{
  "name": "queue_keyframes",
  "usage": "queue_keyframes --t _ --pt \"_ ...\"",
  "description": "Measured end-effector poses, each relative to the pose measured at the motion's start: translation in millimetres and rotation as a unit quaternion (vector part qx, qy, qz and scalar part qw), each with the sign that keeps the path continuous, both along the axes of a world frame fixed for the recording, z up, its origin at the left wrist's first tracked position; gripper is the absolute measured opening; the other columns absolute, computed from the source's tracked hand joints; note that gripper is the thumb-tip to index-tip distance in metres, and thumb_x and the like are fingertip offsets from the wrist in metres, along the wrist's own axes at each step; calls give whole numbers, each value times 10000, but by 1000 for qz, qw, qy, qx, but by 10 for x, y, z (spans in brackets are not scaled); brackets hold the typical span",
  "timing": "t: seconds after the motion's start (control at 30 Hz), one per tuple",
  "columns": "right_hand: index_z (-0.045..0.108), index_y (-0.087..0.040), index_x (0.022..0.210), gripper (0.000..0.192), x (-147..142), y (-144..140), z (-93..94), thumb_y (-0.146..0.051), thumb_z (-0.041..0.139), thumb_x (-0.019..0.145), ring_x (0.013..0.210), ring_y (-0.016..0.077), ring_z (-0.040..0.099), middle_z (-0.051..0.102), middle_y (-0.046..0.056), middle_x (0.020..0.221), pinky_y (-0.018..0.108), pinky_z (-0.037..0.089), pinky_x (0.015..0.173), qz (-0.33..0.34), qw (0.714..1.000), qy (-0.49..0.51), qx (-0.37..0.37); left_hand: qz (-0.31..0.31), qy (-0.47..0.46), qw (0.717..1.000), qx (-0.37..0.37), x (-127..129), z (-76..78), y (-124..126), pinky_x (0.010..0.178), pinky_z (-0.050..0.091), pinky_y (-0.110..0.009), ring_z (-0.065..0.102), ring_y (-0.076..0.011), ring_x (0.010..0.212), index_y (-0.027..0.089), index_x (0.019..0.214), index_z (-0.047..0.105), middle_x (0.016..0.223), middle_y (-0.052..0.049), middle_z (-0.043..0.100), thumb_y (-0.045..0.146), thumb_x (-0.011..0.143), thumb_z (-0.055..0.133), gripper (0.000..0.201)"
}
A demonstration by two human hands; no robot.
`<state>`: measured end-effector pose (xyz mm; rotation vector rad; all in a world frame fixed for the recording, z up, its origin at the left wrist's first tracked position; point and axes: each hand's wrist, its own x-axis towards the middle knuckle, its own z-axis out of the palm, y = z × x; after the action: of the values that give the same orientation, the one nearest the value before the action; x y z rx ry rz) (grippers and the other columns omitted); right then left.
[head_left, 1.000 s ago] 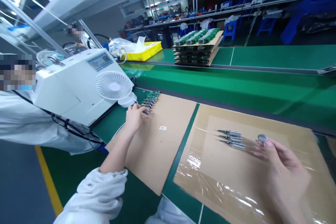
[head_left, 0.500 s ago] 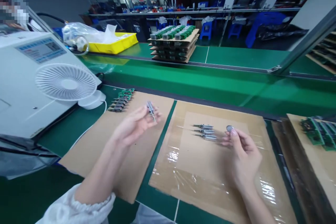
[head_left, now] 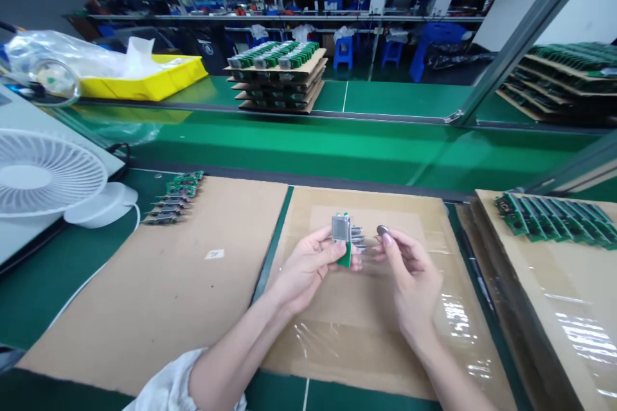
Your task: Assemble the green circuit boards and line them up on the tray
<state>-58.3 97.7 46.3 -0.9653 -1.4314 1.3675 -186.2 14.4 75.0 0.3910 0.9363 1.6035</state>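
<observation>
My left hand (head_left: 303,264) holds a small green circuit board (head_left: 342,235) with a square metal holder on top, upright above the taped cardboard sheet (head_left: 366,314). My right hand (head_left: 409,270) pinches a round coin cell (head_left: 382,230) between thumb and forefinger, a little right of the board. A few finished boards (head_left: 357,237) lie on the sheet just behind my hands, partly hidden. A row of several small boards (head_left: 172,199) lies at the far left corner of the plain cardboard sheet (head_left: 159,282).
A white fan (head_left: 45,173) stands at the left on a white machine. The green conveyor belt (head_left: 308,144) runs behind the cardboard. Stacked trays of boards (head_left: 277,77) and a yellow tray (head_left: 144,80) sit beyond it. More green boards (head_left: 554,218) lie on cardboard at the right.
My left hand picked a board from the row at the left and carried it right, in front of me. My right hand, holding the coin cell, moved in close beside it. The view swung right.
</observation>
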Motion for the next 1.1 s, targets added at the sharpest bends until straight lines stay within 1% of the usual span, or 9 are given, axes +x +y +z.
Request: queue_keyframes --t 0.13,0.27,0.5,0.63,0.73,0.83,0.9,1.0,1.1 --pt "682 -206 942 150 23 -37 -31 -273 630 818 786 177 686 729 52 916 321 553 738 52 994 -37 87 -34 -76 996 -16 18 -42 5 519 428 -191 559 -85 534 150 1152 606 699 -30 657 244 725 754 461" --pt "681 -217 929 118 35 -51 -43 -220 614 833 824 169 685 729 36 908 306 550 770 87 980 -60 169 -37 -141 989 -5 46 -81 -4 486 392 -163 536 -60 506 204 1306 483 667 -12 644 207 746 741 616" --pt "664 -210 960 135 41 -62 -20 -185 591 849 815 161 698 735 35 900 272 563 741 102 970 -72 211 -48 -138 989 -4 85 -101 -9 463 392 -172 555 -82 498 241 1404 337 652 -30 662 187 741 745 780" --pt "657 -203 988 175 54 -59 41 -131 568 856 817 147 691 729 31 893 248 549 747 111 952 -84 271 -41 -105 994 -14 83 -75 -1 441 374 -167 541 -78 461 210 1397 354 620 -30 659 195 754 731 745" --pt "651 -198 1002 200 62 -60 59 -102 549 860 821 137 682 722 32 896 229 537 744 116 947 -88 286 -40 -79 996 -25 85 -63 -6 428 363 -163 559 -87 464 195 1391 366 626 -39 667 197 763 720 720" --pt "656 -210 996 200 66 -67 32 -108 549 861 817 131 672 718 20 892 225 522 741 121 957 -79 251 -44 -68 996 -32 89 -60 -9 421 363 -161 584 -100 484 188 1406 339 633 -44 676 187 769 711 737" --pt "665 -234 980 189 66 -78 13 -133 557 862 788 126 665 717 0 871 227 515 720 125 972 -60 191 -49 -55 997 -39 89 -53 -7 416 366 -162 601 -111 494 181 1418 313 635 -50 686 184 770 706 758" --pt "681 -257 924 133 52 -94 28 -207 573 864 660 122 647 706 -27 762 234 506 630 151 988 3 22 -36 4 998 -58 91 -21 0 410 383 -163 633 -135 519 176 1418 316 657 -68 712 195 747 724 786" --pt "686 -241 925 130 16 -86 86 -287 585 858 551 131 620 691 -17 683 260 491 565 230 956 87 -159 8 91 992 -87 109 34 2 441 452 -180 651 -149 543 172 1379 398 660 -57 726 210 699 764 774"
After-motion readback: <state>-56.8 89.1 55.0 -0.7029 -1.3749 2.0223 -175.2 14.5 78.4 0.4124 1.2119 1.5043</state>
